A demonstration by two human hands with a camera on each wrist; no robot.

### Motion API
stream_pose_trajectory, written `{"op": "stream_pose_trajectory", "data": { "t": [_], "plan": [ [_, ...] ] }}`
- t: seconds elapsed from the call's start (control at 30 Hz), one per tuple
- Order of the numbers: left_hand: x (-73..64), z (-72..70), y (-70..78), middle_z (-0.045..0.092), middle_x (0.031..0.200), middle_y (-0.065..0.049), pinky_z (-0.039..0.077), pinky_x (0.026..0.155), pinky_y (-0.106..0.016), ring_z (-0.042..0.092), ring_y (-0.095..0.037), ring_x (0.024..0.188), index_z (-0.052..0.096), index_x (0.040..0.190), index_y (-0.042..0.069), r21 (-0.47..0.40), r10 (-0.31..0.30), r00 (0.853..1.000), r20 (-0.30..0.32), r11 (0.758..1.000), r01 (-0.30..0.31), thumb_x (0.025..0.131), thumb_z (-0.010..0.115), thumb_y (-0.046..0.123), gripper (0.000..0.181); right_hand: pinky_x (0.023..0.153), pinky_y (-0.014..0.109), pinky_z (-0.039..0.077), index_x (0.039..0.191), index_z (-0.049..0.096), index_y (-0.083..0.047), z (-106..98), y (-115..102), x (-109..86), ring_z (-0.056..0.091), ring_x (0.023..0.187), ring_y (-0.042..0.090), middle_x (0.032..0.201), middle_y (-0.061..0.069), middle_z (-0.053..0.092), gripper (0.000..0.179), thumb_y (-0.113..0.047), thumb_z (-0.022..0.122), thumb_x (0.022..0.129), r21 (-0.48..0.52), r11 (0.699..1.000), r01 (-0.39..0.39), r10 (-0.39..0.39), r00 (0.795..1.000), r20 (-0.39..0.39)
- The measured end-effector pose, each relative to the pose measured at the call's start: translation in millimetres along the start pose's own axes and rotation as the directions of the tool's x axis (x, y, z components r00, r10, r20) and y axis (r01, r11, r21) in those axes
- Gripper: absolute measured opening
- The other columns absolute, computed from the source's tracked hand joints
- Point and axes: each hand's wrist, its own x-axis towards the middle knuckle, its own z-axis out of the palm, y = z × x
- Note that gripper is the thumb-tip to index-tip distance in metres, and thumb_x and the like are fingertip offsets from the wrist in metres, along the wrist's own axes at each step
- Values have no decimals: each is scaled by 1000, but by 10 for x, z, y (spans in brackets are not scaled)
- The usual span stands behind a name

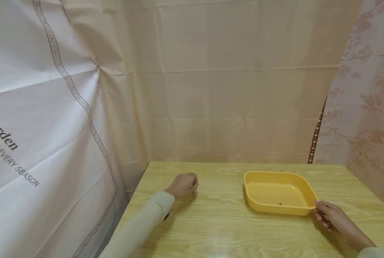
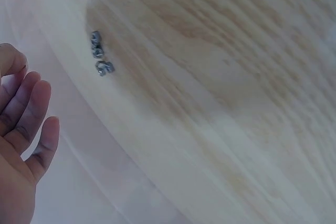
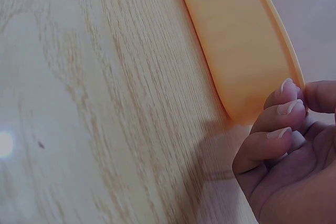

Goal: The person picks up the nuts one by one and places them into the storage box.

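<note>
At the tabletop's left, my left hand (image 1: 183, 184) hovers with bent fingers, also seen at the left edge of the left wrist view. Several small metal nuts (image 2: 98, 52) lie close together on the wood near it. Its thumb and any contact at the fingertips are hidden, so whether it pinches something cannot be told. My right hand (image 1: 332, 215) pinches the near right corner of a shallow yellow plastic tray (image 1: 275, 209), thumb and fingers on either side of the rim. One small dark piece (image 1: 280, 203), perhaps a nut, sits on the tray floor.
The light wood-grain table (image 1: 217, 229) carries the tray on its right half. Pale cloth hangs behind as a backdrop (image 1: 227, 107), with printed curtains on the left (image 1: 50, 150) and right (image 1: 369, 107). A small dark mark (image 3: 41, 144) shows on the wood.
</note>
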Motion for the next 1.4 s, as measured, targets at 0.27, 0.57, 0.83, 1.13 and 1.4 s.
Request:
{"op": "stream_pose_trajectory", "data": {
  "t": [0.27,0.57,0.83,1.13,1.4],
  "plan": [
    [123,-3,77,63,87,4,48,63,-19,56,-5,73,67,93,13,-1,-13,1000,22,1000,13,102,65,18,10,52,26,45,92,53,-11,-5,7,14,47,58,9,76,-3,51,41,-44,38,112,5,1000,-1,1,1000,0],
    [237,-5,147,64,88,5,49,65,-18,56,-4,74,68,95,13,10,8,999,32,1000,-9,101,64,18,9,52,26,44,92,53,-11,-1,-1,10,47,58,8,76,-3,51,41,-43,39,112,23,1000,-4,5,1000,-14],
    [329,-38,249,64,89,5,48,65,-18,56,-4,74,68,95,14,4,16,1000,25,1000,-16,101,64,19,9,51,26,45,92,53,-10,0,16,12,48,58,8,75,-3,51,40,-42,39,112,36,999,6,-5,1000,-5],
    [403,18,287,66,89,6,45,63,-15,53,-1,71,68,94,15,39,103,995,-10,994,-103,101,64,18,9,51,26,45,91,53,-11,6,17,2,47,57,8,75,-3,52,41,-44,39,112,28,1000,7,-8,1000,7],
    [452,18,357,67,91,5,47,64,-17,54,-2,72,69,97,15,25,107,994,-3,994,-107,102,63,19,9,52,26,45,92,53,-10,4,-2,-1,48,58,8,75,-4,51,44,-47,38,111,9,1000,-11,12,1000,-11]
  ]
}}
